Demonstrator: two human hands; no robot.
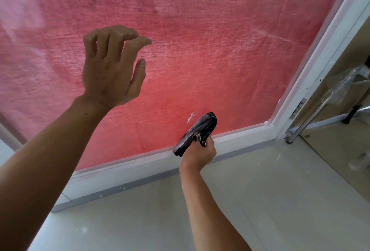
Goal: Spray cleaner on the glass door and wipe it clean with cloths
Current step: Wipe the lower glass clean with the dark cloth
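The glass door (pixel 210 36) fills the upper view, with a red woven sheet showing behind it and pale smears near the right side. My left hand (pixel 111 66) is raised in front of the glass, fingers loosely curled and holding nothing; whether they touch the pane I cannot tell. Lower down, my right hand (pixel 201 154) grips a dark folded cloth (pixel 197 132) close to the glass, just above the bottom frame. A small white fleck (pixel 190 118) sits on the pane beside the cloth. No spray bottle is in view.
A white door frame (pixel 220 140) runs along the bottom and up the right side. Pale floor tiles (pixel 260 200) lie below. At the right, a metal door handle (pixel 306 124) wrapped in clear plastic stands by a second door.
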